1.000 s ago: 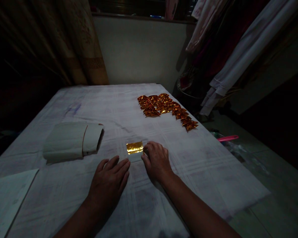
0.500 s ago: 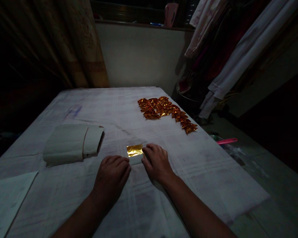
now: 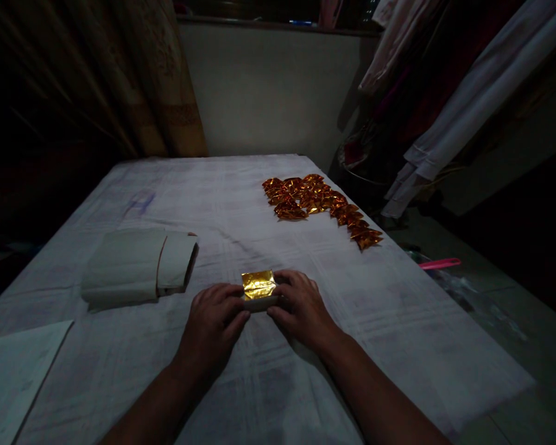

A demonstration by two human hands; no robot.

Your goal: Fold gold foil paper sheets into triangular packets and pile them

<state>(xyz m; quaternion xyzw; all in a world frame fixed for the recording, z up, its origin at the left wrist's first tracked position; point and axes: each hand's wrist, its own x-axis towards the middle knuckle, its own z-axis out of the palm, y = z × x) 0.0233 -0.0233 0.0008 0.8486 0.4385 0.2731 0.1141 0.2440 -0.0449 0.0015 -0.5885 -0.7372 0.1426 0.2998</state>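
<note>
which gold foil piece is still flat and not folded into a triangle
The gold sheet between the left hand and right hand; the far folded pieces are triangles.

Lower edge of gold foil sheet (image 3: 258, 284) behind fingers (image 3: 234, 295); forearms cut off.

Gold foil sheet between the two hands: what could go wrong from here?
The gold foil sheet looks thin and already crinkled; pressed from both sides by the left hand and right hand, it may crease unevenly or tear. The room is dim, so edges could be misaligned unnoticed. The folded gold pieces run close to the table's right edge, so a tug on the cloth might drop some.
</note>
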